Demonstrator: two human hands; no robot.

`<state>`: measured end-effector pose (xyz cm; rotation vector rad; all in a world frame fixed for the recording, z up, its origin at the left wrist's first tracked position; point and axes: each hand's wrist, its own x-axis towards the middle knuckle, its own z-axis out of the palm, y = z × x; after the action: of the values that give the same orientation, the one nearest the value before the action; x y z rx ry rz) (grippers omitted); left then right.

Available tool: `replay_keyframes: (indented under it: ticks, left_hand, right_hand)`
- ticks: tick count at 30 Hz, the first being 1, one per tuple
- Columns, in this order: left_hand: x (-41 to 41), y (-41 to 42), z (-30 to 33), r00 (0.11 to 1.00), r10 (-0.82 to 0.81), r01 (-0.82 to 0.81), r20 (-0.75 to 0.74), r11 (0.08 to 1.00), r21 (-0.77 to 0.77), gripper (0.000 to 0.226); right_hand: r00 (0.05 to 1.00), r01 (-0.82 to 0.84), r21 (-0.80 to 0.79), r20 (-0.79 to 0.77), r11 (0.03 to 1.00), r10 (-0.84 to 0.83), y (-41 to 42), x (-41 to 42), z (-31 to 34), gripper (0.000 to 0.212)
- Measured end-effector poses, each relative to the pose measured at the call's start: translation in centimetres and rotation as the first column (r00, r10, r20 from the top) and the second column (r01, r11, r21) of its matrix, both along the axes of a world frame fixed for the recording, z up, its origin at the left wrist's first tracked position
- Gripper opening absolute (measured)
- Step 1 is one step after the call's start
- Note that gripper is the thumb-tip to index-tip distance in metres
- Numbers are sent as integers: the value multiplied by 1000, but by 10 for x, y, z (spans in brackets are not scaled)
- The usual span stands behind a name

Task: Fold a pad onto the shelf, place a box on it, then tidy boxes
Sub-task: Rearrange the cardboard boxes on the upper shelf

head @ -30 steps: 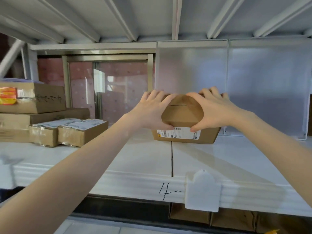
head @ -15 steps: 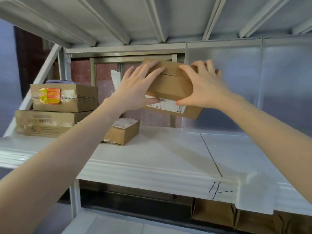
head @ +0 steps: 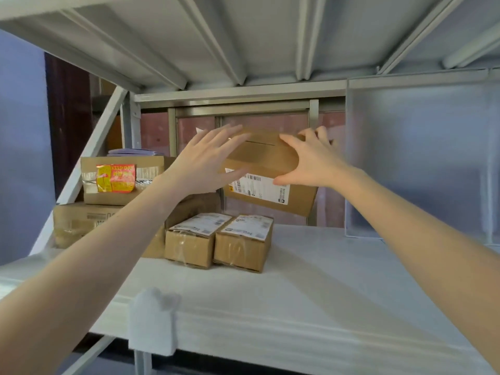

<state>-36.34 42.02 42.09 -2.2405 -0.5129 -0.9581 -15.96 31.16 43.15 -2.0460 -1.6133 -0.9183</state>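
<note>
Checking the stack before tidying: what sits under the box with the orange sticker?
The stickered box rests on a wider, flatter cardboard box. The left forearm covers that lower box's right part.

The shelf [head: 311, 288] is covered by a white pad [head: 270, 320]. Two small labelled boxes [head: 219, 240] sit side by side on it, touching. Just left of them lies a long flat box [head: 81, 223], bearing a taped box [head: 119, 180].
</note>
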Motion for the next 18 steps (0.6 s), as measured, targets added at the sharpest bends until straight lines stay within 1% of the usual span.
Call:
replay_keyframes:
  ticks: [4,8,10,14,15,18]
  left_hand:
    - [-7,33,-1,999,-2,0,-33,998,-58,68]
    - [-6,60,-6,996,13,-23,-93,994,-103,66]
    - [-3,64,-7,996,5,-18,-94,990,-138,64]
    - [1,61,-14,992,15,-34,-125,988,-152,66]
    - [6,90,-18,988,19,-54,-156,974,-222,64]
    - [11,98,-23,989,-4,-35,-151,967,-251,55]
  right_hand:
    - [999,-17,-53,-46,998,15,28,-7,7,101]
    - [996,-20,-145,-88,989,7,57,-12,7,101]
    - [994,-28,-206,-112,978,5,64,-12,2,101]
    - [989,-63,-295,-145,953,20,72,-9,-13,98]
    - [981,-88,-354,-195,931,19,107,-2,-17,96]
    - [951,-180,-405,-304,896,53,112,4,-22,89]
